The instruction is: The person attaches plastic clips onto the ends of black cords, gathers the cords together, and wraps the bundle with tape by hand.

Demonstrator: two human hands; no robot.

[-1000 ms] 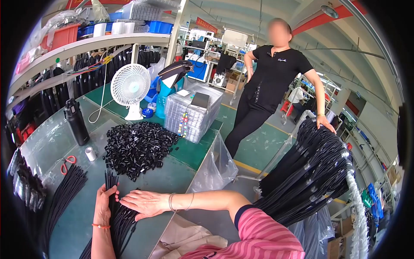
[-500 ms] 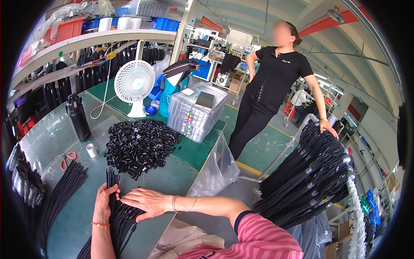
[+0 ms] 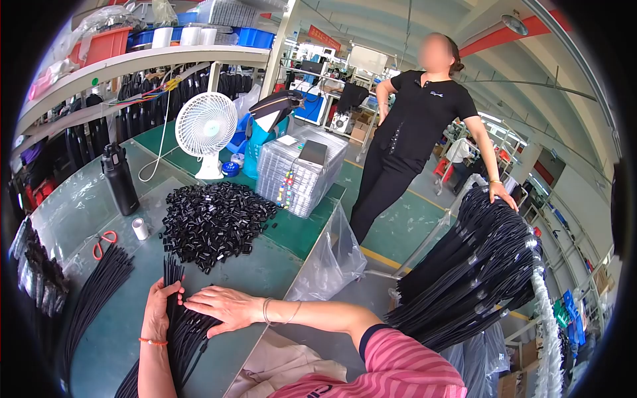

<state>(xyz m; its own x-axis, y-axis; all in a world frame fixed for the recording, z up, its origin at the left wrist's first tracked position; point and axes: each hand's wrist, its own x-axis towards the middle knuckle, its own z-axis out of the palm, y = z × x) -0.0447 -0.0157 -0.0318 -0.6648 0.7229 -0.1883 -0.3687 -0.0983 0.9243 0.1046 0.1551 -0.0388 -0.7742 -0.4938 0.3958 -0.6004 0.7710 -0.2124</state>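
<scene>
A bundle of thin black cables runs up the green table from the bottom edge. My left hand is closed around its upper part, with the cable ends sticking out above the thumb. Across the bundle from the right lies my right hand, its fingers extended and the thumb apart, the fingertips touching the cables beside my left hand. Just above the hands is a large pile of small black pieces. Another bunch of black cables rests to the left, below red-handled scissors and a white roll.
A black bottle, a white fan and stacked clear trays stand farther back. Beyond the table a person in black rests one hand on a rack of hanging black cables. A shelf spans the upper left.
The view has shifted very slightly. Both hands keep nearly the same place on the cable bundle.
</scene>
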